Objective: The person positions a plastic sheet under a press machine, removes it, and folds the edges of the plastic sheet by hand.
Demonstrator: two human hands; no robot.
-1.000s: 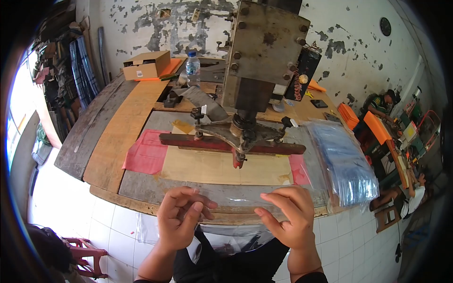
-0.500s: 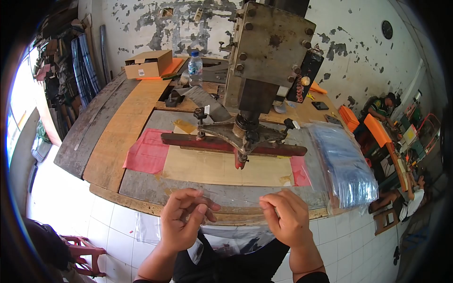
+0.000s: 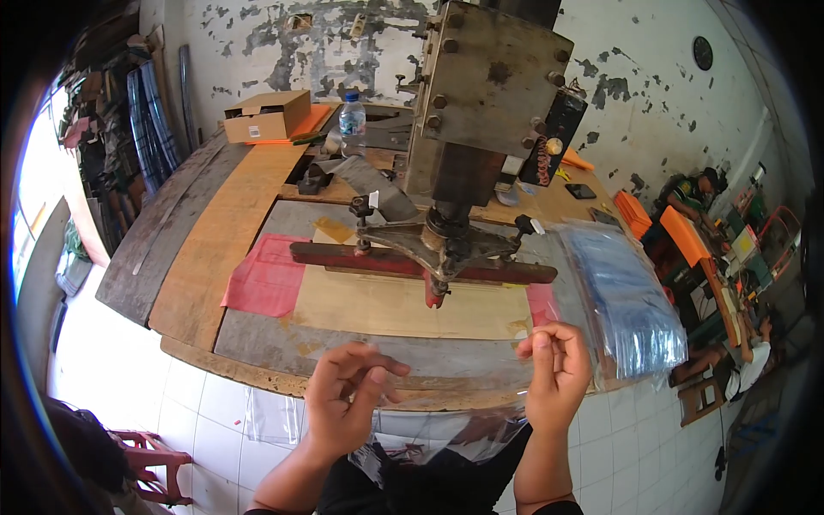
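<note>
A clear plastic sheet [image 3: 463, 421] spans the space between my hands, in front of the bench edge and above my lap. Its outline is hard to follow. My left hand [image 3: 345, 399] has its fingers curled toward the thumb at the sheet's left side. On the other side, my right hand [image 3: 556, 375] pinches the sheet between thumb and fingertips. Beyond them, a cream board [image 3: 403, 309] lies over pink sheets [image 3: 266, 279] on the press bed. A press head with a long red-brown bar [image 3: 498, 273] hangs above the board.
A stack of clear bluish plastic sleeves [image 3: 618, 300] lies on the bench at right. Behind are a cardboard box [image 3: 268, 118], a water bottle [image 3: 352, 126] and a phone [image 3: 581, 191]. A red stool [image 3: 154, 463] stands lower left. Two people sit at far right.
My right hand has moved right and slightly up, farther from the left hand. My left hand has shifted slightly right. More of the clear plastic now shows between them.
</note>
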